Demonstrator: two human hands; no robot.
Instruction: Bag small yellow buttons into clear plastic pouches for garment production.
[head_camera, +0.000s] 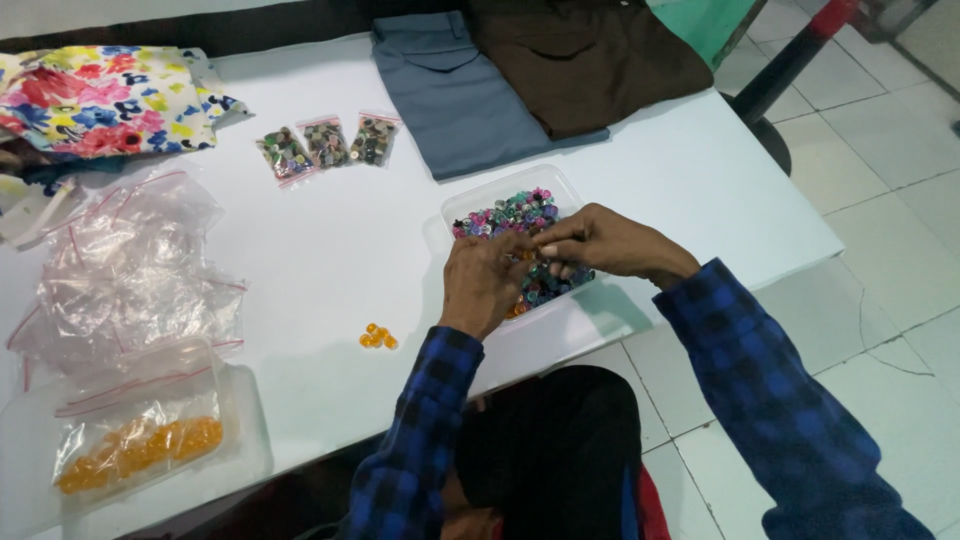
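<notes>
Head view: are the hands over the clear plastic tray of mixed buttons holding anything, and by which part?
Cannot be told. Left hand and right hand meet fingertips over the clear plastic tray of mixed coloured buttons; anything pinched is hidden.

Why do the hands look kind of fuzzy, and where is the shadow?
In the head view, the left hand and right hand look slightly soft over the tray of buttons; a dark shadow falls on the white table just right of the tray; the floor tiles look bright, without strong glare.
</notes>
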